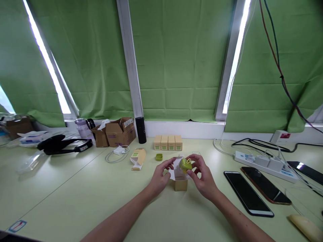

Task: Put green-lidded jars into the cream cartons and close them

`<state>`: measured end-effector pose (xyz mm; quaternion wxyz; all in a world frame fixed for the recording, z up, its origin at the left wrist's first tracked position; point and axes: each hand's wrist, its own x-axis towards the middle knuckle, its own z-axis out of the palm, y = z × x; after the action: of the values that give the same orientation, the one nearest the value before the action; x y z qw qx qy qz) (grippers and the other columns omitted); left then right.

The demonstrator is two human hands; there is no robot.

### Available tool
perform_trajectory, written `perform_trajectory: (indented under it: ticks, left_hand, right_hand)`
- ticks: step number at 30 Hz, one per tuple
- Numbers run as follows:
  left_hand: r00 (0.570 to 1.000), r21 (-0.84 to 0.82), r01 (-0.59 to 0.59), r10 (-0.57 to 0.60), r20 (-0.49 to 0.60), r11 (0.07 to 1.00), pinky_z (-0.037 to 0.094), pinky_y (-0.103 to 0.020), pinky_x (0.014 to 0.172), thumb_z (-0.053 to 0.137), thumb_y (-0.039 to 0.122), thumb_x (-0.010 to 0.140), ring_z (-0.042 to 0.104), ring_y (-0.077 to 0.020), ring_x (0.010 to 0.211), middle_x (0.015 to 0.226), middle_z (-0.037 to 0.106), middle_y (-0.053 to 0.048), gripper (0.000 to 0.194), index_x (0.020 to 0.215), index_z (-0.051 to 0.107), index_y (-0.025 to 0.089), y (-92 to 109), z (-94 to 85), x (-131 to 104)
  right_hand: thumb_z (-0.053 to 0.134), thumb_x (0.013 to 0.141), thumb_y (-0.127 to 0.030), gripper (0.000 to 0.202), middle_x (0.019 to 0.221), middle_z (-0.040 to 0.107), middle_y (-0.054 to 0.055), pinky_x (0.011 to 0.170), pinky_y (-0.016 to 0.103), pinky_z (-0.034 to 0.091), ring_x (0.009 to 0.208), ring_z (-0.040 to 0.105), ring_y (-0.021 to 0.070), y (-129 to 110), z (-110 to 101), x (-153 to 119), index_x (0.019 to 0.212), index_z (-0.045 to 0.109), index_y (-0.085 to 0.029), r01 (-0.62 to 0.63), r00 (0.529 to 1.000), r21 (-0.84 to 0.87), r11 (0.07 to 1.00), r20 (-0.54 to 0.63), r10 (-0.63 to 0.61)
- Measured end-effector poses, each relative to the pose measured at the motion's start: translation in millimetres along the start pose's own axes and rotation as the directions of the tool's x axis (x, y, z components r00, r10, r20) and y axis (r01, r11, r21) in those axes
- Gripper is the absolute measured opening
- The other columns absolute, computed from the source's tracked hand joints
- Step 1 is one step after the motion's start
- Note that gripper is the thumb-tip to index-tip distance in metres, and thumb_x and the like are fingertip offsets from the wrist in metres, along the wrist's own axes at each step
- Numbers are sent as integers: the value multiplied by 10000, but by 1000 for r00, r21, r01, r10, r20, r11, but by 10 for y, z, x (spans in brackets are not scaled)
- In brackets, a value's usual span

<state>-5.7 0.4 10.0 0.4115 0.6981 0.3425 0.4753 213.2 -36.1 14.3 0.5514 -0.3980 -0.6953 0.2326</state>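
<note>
Between my hands stands a small brown cardboard box (181,185) with its white-lined flaps open. My left hand (161,174) is at the box's left side, its fingers closed on the raised flap. In my right hand (203,174) is a shiny green case (185,164) with a small yellowish loop, tilted over the box's opening. A small square green tray (158,157) lies behind my left hand. Left of it is an opened cardboard carton (138,158) with a green label. Several small closed boxes (168,143) stand in a row near the wall.
A power strip (264,164) with cables and two phones (248,193) (266,185) lie at the right. At the back left are a brown carton (120,132), a black cylinder (140,130), a charger with cable (119,150) and a black headset-like device (65,144).
</note>
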Motion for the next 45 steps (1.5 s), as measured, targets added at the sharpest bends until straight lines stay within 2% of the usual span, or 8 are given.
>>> perform_trajectory:
  ticks: [6, 13, 18, 21, 24, 27, 35, 45]
  left_hand:
    - [1000, 3, 13, -13, 7, 1000, 490, -445, 1027, 505, 81, 674, 613, -239, 1049, 1218, 710, -98, 744, 1398, 640, 183, -13, 0, 0]
    - [1000, 14, 5, -5, 5, 1000, 491, -428, 1012, 500, 75, 673, 607, -228, 1031, 1195, 702, -90, 754, 1406, 634, 188, -19, 5, -3]
    - [1000, 43, -3, 3, -3, 999, 488, -419, 1017, 510, 73, 670, 590, -221, 1013, 1159, 692, -86, 760, 1414, 628, 175, -24, 7, -8]
    - [1000, 51, -9, 9, -5, 999, 492, -405, 1006, 515, 71, 666, 585, -218, 1009, 1171, 690, -87, 757, 1408, 632, 169, -17, 13, -12]
    - [1000, 66, -18, 19, -7, 998, 489, -402, 1009, 519, 74, 668, 584, -217, 1004, 1162, 688, -85, 750, 1402, 640, 172, -9, 19, -13]
    - [1000, 79, -22, 22, -6, 997, 481, -400, 1017, 515, 75, 673, 588, -218, 1009, 1124, 687, -81, 740, 1395, 646, 164, 4, 21, -13]
    - [1000, 76, -26, 27, -10, 997, 485, -387, 1001, 513, 72, 686, 591, -215, 996, 1037, 666, -59, 720, 1386, 651, 163, 42, 25, -21]
    - [999, 61, -32, 33, -14, 998, 473, -399, 1027, 527, 71, 687, 597, -225, 1014, 1020, 663, -56, 711, 1378, 662, 173, 9, 20, -19]
  right_hand:
    - [584, 871, -172, 371, 1129, 701, 63, 631, 303, 540, 888, 665, 213, -69, 24, -30, 1228, 568, -273, 20, 997, -108, 994, 77, -11]
    - [593, 779, -104, 391, 1165, 677, 71, 659, 331, 541, 887, 632, 224, -95, 45, -66, 1137, 583, -262, 46, 990, -178, 983, 142, -21]
    - [591, 787, -89, 388, 1132, 653, 87, 632, 326, 544, 895, 614, 236, -110, 64, -78, 1135, 578, -259, 72, 982, -187, 980, 186, -37]
    - [590, 852, -122, 283, 1091, 661, 93, 658, 344, 560, 937, 617, 257, -110, 81, -71, 1101, 592, -256, 123, 976, -201, 972, 203, -82]
    - [510, 958, -169, 159, 1041, 690, 87, 727, 383, 570, 944, 620, 263, -95, 101, -52, 1042, 610, -261, 171, 974, -225, 959, 187, -130]
    - [463, 1000, -185, 178, 1023, 702, 83, 774, 407, 569, 948, 631, 261, -63, 122, -37, 997, 624, -260, 197, 974, -253, 947, 157, -161]
    - [481, 1000, -225, 218, 1072, 628, 102, 675, 375, 591, 826, 657, 223, -6, 188, -64, 920, 683, -245, 165, 984, -241, 956, 111, -142]
    - [531, 973, -220, 250, 1012, 590, 101, 705, 407, 599, 841, 639, 238, -6, 192, -52, 812, 722, -234, 115, 993, -256, 960, 69, -100]
